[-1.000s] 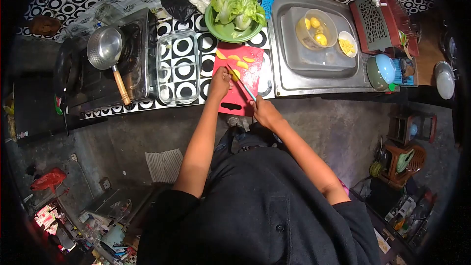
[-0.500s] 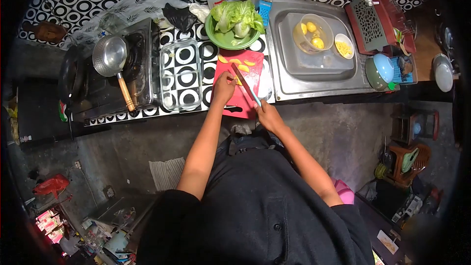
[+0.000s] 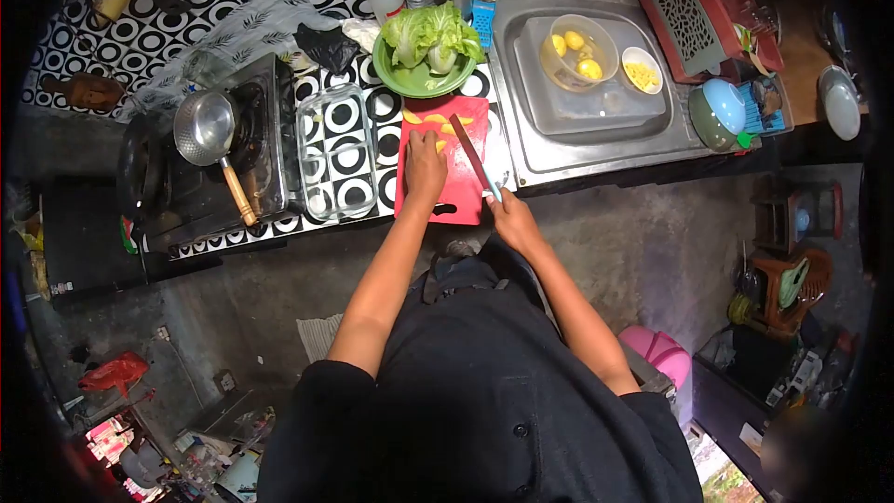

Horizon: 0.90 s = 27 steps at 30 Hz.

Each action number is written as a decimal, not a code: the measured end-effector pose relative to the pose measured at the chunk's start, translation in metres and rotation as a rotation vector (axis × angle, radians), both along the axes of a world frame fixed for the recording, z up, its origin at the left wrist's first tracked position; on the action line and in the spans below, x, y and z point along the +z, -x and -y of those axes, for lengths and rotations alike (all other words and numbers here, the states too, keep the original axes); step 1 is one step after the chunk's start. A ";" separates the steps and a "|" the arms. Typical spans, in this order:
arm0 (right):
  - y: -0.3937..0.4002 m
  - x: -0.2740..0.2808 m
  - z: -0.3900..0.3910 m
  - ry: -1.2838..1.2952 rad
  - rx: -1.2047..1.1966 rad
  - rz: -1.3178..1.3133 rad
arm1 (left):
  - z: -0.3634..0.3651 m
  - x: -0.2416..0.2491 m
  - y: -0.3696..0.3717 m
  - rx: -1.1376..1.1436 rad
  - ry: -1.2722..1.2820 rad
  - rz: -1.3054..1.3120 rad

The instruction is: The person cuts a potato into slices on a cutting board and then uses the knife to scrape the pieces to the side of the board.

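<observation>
My right hand (image 3: 513,220) grips the knife (image 3: 476,158) by its handle. My left hand (image 3: 426,170) is at a yellow piece (image 3: 440,145) on the red board (image 3: 466,193), pinching or not I cannot tell, fingertips best tucked; yellow slices (image 3: 435,118) lie beyond.

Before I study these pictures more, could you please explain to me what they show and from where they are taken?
There is no machine here, just a person with two bare hands. One head-worn camera, looking forward and down, takes every picture. The right hand holds a knife. The left hand is over a red cutting board, by yellow pieces; whether it grips one is unclear. Beyond the board stands a green bowl of leafy greens; to its left lies a glass dish.
</observation>
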State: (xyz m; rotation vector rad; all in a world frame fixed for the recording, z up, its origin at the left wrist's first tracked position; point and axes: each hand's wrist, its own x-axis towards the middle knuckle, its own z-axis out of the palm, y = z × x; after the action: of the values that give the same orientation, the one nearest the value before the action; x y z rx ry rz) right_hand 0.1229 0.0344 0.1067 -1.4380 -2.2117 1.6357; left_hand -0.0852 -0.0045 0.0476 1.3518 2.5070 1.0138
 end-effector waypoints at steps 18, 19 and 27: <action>-0.002 -0.011 0.030 -0.028 -0.049 -0.043 | 0.018 0.005 0.032 -0.416 0.202 0.216; -0.002 -0.008 0.030 -0.015 -0.059 -0.045 | 0.018 0.005 0.030 -0.395 0.213 0.211; 0.002 -0.007 0.035 -0.045 -0.053 -0.071 | 0.024 -0.013 0.012 -0.251 0.022 0.191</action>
State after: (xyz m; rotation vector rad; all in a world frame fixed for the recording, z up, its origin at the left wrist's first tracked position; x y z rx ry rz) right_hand 0.1208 -0.0006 0.1002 -1.3931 -2.1393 1.5847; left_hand -0.0970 -0.0284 0.0346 1.4427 2.1429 1.0049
